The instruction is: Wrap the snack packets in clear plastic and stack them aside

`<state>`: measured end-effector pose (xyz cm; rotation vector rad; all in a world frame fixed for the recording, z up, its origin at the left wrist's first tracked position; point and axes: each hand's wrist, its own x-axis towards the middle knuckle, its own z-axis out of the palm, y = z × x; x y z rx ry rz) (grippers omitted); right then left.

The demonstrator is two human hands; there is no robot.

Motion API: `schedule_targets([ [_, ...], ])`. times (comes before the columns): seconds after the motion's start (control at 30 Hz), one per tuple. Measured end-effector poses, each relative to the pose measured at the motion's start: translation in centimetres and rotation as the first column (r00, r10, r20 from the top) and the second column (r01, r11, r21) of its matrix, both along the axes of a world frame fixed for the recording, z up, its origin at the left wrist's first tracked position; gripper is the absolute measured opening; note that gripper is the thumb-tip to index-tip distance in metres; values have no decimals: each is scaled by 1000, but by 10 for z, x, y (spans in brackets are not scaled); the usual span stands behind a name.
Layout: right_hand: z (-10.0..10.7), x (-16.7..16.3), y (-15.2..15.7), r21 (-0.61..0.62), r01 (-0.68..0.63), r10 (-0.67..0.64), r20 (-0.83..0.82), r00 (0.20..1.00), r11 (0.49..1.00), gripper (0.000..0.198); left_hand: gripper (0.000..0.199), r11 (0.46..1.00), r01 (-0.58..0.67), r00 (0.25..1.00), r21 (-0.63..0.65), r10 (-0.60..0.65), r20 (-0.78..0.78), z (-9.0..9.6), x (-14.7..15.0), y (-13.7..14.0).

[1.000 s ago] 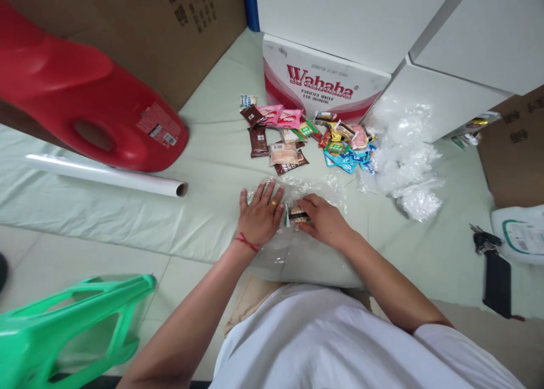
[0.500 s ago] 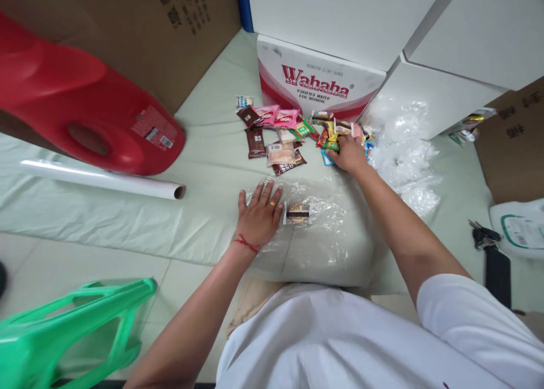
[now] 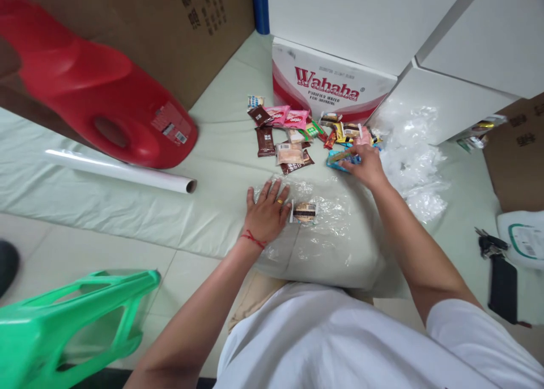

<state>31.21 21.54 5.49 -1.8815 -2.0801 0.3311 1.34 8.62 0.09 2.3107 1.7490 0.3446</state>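
Pale green cloth, with one wrapped snack laid on clear plastic

We see this snack flat on the plastic, just beside our left thumb. Our left hand rests on the plastic's left part, palm down, its fingers spread rather wide and gripping nothing.

Farther out, our right hand is over the heap. Its thumb and fingers are narrow and seem to pinch a yellowish packet, above some blue packets; blur hides its print.

We judge that the step in hand is to take one packet from the heap. The next move, we think, calls for a firm pinch and a lift clear of its neighbours, with the left palm steadying the plastic.

Around this we find brown packets, pink packets and, behind, a water carton.
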Motion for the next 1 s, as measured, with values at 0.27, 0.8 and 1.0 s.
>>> schedule_targets([
  [0.27,-14,-28,-44,-146,-98,77,-140,987,985,36,56,1000,-6,1000,-4,6,-7,-1,0,0],
  [0.8,-11,-37,-8,-220,-398,421,69,904,891,52,57,1000,-9,1000,-4,9,-7,-2,1,-1],
  [1.0,23,-17,-53,-71,-338,324,-157,933,938,48,57,1000,-9,1000,-3,9,5,-2,1,-1],
])
